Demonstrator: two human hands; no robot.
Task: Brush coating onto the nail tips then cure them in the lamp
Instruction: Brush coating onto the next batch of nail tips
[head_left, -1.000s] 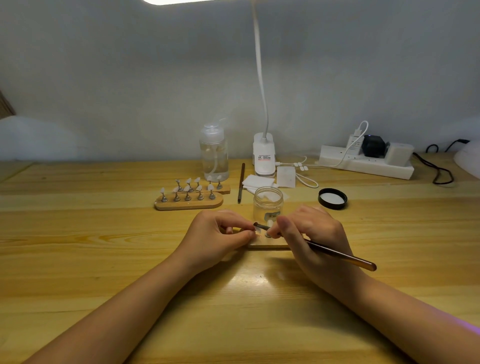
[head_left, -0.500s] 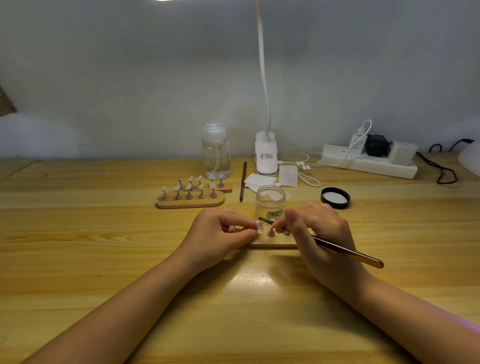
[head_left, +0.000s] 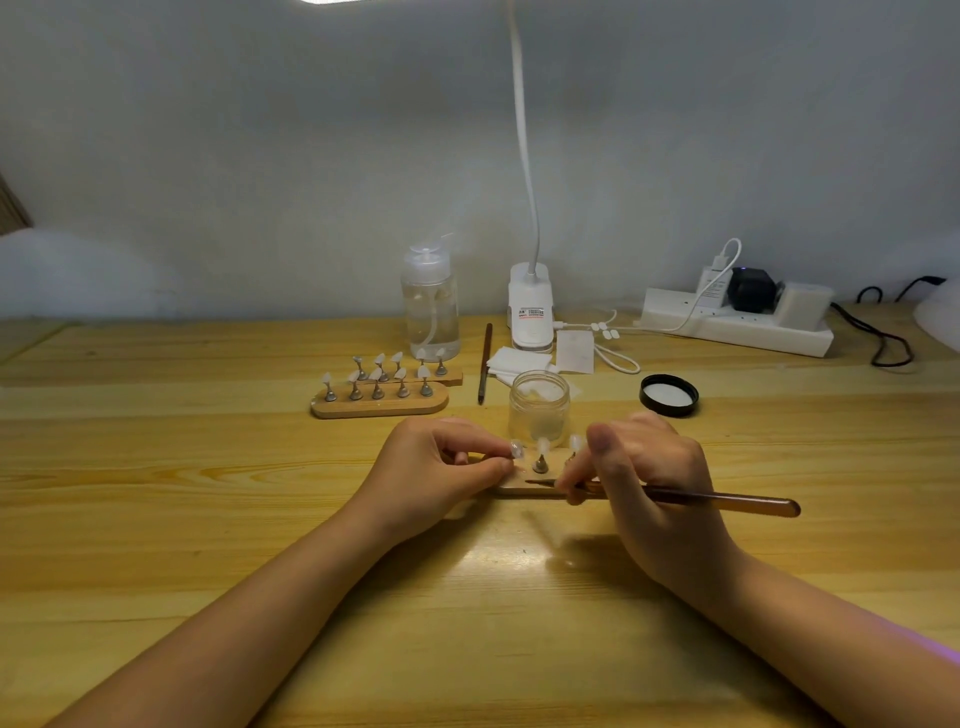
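My brush (head_left: 727, 502): amber-brown handle; nail tips (head_left: 543, 445): milky white; jar lid (head_left: 669, 395): black; table (head_left: 156, 493): yellow grained wood.

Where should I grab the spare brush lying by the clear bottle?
Pinch the spare brush around mid-handle, coming from above. It lies flat on the table, running front to back, with clear wood on both long sides between the nail tip stands and the open jar.
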